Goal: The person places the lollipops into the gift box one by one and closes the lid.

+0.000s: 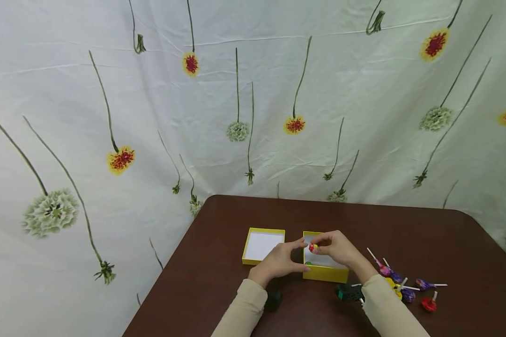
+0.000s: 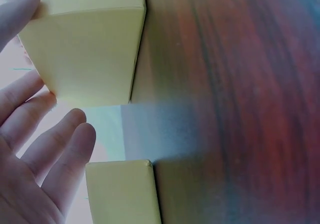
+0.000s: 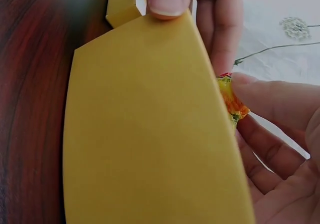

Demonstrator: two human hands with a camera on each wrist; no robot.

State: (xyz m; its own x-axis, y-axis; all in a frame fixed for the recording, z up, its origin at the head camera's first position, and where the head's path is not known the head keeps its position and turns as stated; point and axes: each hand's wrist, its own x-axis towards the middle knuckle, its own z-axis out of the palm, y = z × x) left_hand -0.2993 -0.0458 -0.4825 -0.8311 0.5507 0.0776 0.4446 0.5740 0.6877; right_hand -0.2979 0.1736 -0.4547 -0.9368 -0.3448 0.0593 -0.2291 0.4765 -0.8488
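Dark wood table [image 1: 202, 271], flower-print cloth [image 1: 160, 93] hung far side. Left hand [image 1: 279, 260], fingers spread, grips yellow box [image 1: 325, 273]; right hand [image 1: 339, 248] pinches wrapped candy [image 1: 313, 247].

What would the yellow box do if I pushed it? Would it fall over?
The yellow box would probably slide rather than tip, because it looks low and wide. It's likely stiff, since its walls look straight. It may be light, as its rim looks thin.

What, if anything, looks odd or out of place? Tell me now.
The flowers printed on the backdrop cloth look upside down, most blossoms below their stems. The lollipops right of the yellow box lie jumbled, sticks pointing different ways. I see no damage.
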